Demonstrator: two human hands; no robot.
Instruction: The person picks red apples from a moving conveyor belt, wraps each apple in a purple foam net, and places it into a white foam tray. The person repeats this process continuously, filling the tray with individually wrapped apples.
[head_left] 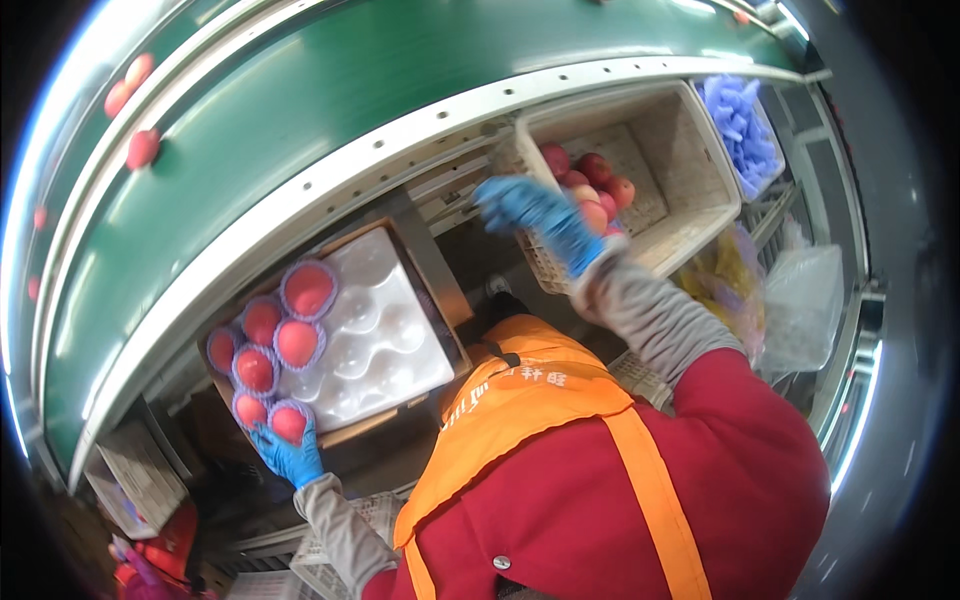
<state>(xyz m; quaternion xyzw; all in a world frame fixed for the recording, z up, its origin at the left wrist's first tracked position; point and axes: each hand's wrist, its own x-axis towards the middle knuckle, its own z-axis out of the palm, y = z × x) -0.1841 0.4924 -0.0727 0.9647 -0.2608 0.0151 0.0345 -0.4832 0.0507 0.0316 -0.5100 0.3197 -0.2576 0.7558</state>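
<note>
My left hand (288, 452), in a blue glove, curls its fingers round a red apple (289, 424) in a purple foam net at the near left corner of a white moulded tray (375, 340). Several more netted apples (298, 342) fill the tray's left side; its right-hand hollows hold none. A cardboard box (400, 408) surrounds the tray. Farther right, my right hand (540, 217), also blue-gloved, hovers at the left rim of a pale plastic crate (690, 232). Motion smears its fingers, so what they hold does not show. Bare apples (592, 185) lie in that crate's left part.
A green conveyor belt (330, 110) curves along the far side behind a white metal rail (375, 145), with a few apples (143, 148) on it. Blue-purple foam nets (738, 125) fill a bin at far right, beside clear plastic bags (800, 300). Another person (165, 560) is at lower left.
</note>
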